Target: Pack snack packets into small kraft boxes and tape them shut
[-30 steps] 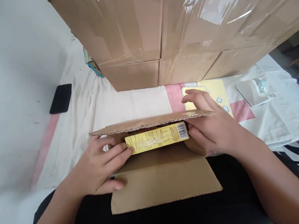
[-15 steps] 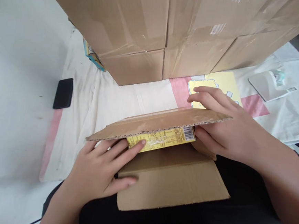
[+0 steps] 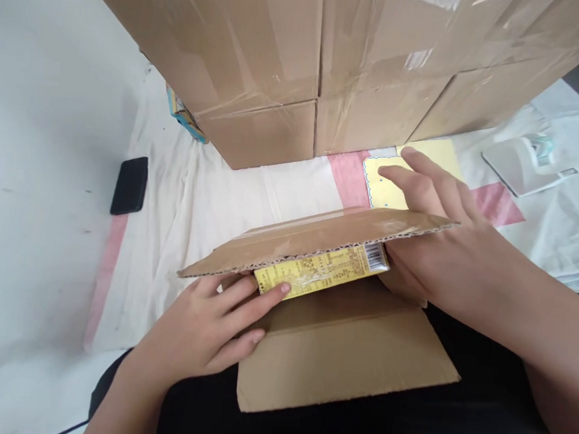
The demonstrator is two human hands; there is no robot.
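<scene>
**Yellow barcoded carton in the mouth of an open cardboard box, between two hands**

The carton lies slantwise just beneath the raised upper flap, its printed side facing the person and its barcode at the right end. The lower flap folds out over the person's black trousers.

The left hand is at the carton's left end. Its fingers are spread: one fingertip rests on the printed side, others reach in under the upper flap, and the thumb lies by the lower flap's left edge. Whether they grip the carton cannot be told.

The right hand is at the box's right end, partly hidden by the upper flap. Two fingers stretch out beyond the flap, apart from each other; the remaining fingers are partly covered, so any hold on box or carton cannot be told.

Past the flap, a yellow sheet lies on a white cloth with pink patches. A stack of taped cardboard boxes stands behind. A black smartphone lies at the left, and a white tape dispenser at the right.
</scene>
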